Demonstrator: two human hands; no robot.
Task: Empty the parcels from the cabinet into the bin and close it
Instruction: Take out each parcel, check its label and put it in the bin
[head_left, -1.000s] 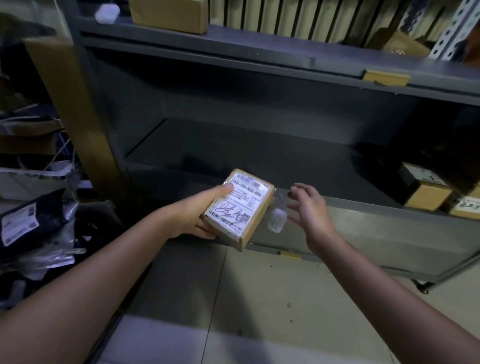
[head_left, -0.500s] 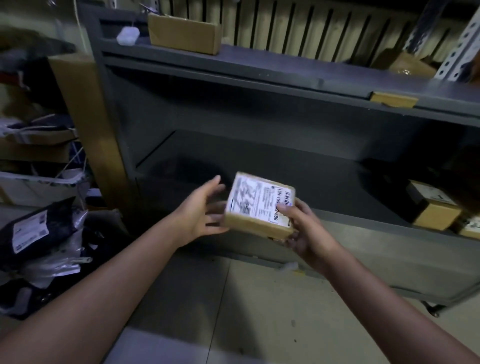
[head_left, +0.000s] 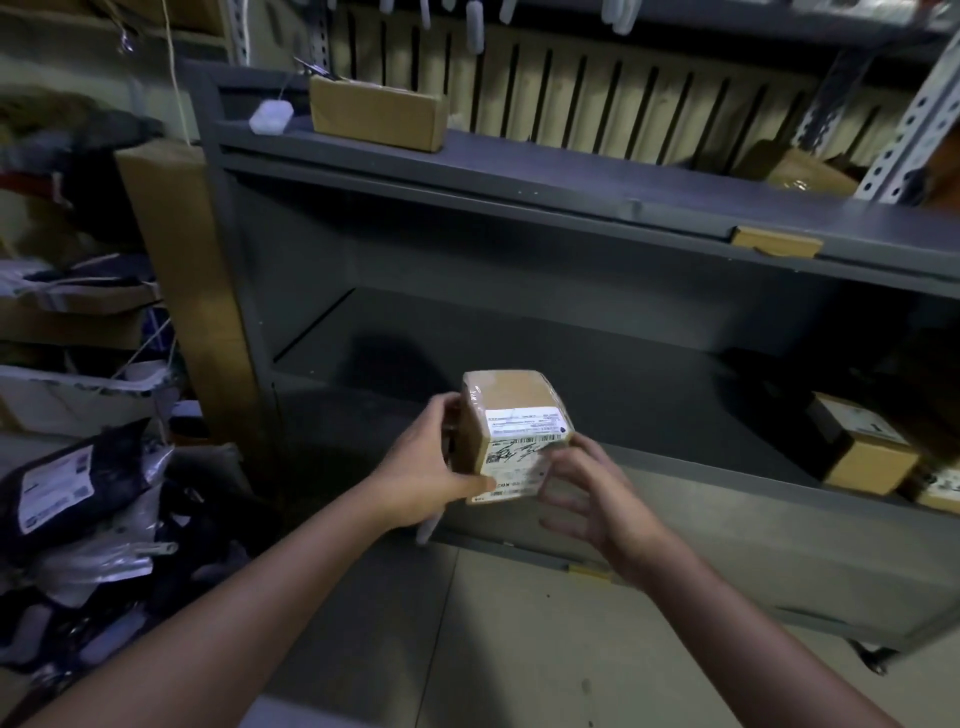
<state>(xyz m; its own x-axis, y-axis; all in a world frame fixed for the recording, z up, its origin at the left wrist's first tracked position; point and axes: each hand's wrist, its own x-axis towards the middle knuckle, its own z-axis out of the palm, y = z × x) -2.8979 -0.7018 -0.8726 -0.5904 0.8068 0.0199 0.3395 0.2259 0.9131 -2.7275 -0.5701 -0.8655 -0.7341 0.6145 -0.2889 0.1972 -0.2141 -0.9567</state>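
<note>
Dim storeroom: the grey metal cabinet (head_left: 519, 218) stands open straight beyond my hands, its lower shelf bare behind them. Between my hands, out in front of the shelf lip, is the small brown parcel (head_left: 511, 410). A second ago my left hand alone held it flat, label up. Half a second ago it sat in my right. Now it is turned so the label wraps over the near edge, and both hands are on it. My left hand (head_left: 426, 467) is wrapped round its left side, thumb at the lower edge. My right hand (head_left: 587, 493) meets the lower right corner with spread, blurred fingers; I cannot tell whether it pinches or merely steadies.

So this parcel is out of the cabinet but not binned. I see no bin for certain, though dark mailer bags (head_left: 67, 483) lie heaped well left of my left arm. More boxes (head_left: 862, 457) wait on the shelf far right of my right hand, so I judge the emptying unfinished.
</note>
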